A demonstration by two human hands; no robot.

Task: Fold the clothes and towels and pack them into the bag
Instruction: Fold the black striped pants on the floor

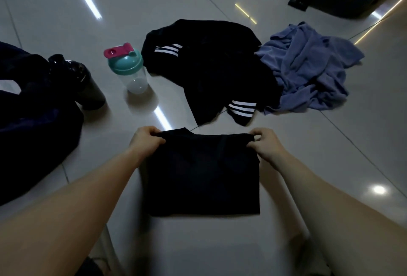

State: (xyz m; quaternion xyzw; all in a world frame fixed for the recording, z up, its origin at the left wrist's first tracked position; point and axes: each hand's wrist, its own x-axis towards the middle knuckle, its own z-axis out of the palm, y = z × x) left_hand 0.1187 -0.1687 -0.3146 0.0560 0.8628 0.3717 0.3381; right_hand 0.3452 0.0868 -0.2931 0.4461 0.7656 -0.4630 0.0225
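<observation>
Head view: left hand (146, 141), right hand (266, 143), pinch grips on corners of apparently black garment (202, 174).

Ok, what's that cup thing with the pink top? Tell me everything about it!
It is a shaker bottle: a see-through plastic body, a teal lid and a pink flip cap on top. It looks empty. It stands upright on the shiny tiled floor, between a dark bottle and a crumpled black striped garment, close to both. No hand touches it.
</observation>
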